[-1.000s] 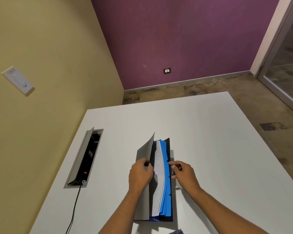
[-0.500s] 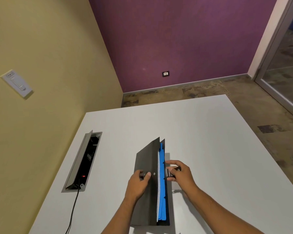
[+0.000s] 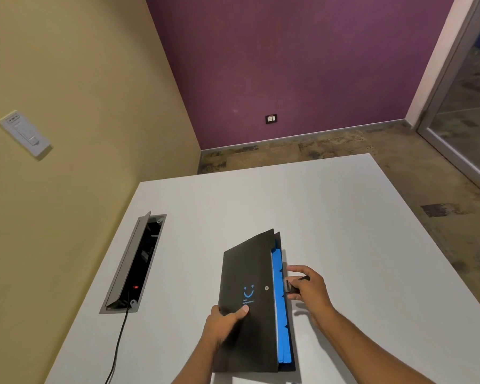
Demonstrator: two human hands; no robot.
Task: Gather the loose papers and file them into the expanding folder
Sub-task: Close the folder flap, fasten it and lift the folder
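A black expanding folder (image 3: pixel 248 275) with a blue smile mark lies on the white table (image 3: pixel 344 231), its front cover nearly closed. Blue dividers (image 3: pixel 280 309) show along its right edge; any papers inside are hidden. My left hand (image 3: pixel 223 321) grips the cover's left edge, thumb on top. My right hand (image 3: pixel 308 286) pinches the black closure strap (image 3: pixel 290 286) at the folder's right edge.
An open cable box (image 3: pixel 135 264) is set into the table at left, with a red light and a black cable (image 3: pixel 117 347) running toward me. A yellow wall stands close on the left. The table's far edge drops to the floor.
The folder's front cover has swung down from upright to nearly closed over the dividers and white paper. My left hand slid down to the cover's lower left edge. My right hand stays at the strap.
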